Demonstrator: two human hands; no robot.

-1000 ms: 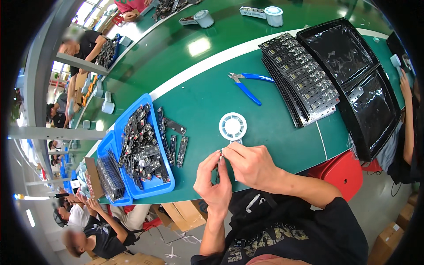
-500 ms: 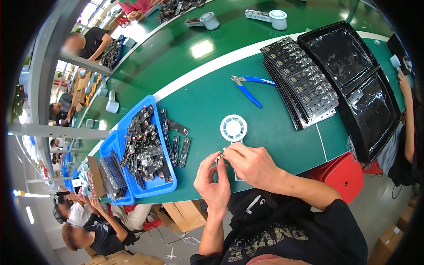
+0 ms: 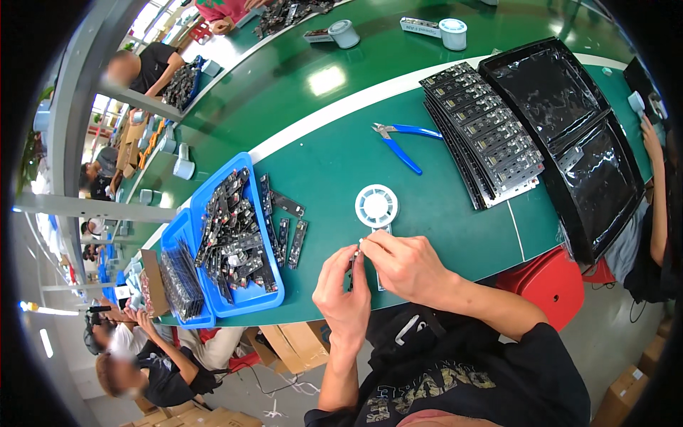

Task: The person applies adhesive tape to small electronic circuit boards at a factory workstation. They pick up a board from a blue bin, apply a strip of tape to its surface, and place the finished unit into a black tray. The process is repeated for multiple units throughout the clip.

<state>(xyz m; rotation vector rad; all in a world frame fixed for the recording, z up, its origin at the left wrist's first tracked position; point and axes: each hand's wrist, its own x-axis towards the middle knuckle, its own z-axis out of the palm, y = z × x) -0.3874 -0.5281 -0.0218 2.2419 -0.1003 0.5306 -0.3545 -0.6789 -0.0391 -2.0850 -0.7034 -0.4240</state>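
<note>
My left hand (image 3: 341, 293) is closed in a pinch on a narrow dark circuit board (image 3: 352, 273), most of it hidden by the fingers. The fingertips of my right hand (image 3: 411, 267) press together right beside the left ones, near a tiny white piece (image 3: 361, 243); what they grip is too small to make out. Just beyond the hands lies a white handheld fan (image 3: 376, 206) with a round head, its handle partly covered by my right hand. Several loose circuit boards (image 3: 297, 244) lie left of the hands, by a blue tray (image 3: 273, 299) heaped with similar boards.
Blue-handled cutters (image 3: 402, 155) rest beyond the fan. To the right are stacked circuit-board panels (image 3: 491, 121) and a black tray (image 3: 617, 153). A red stool (image 3: 555, 288) stands by the table edge. White fans (image 3: 453, 34) sit on the green belt; co-workers sit around.
The fans on the far green belt have shifted slightly to the right. My two hands stay together in nearly the same place, with only small finger movement.
</note>
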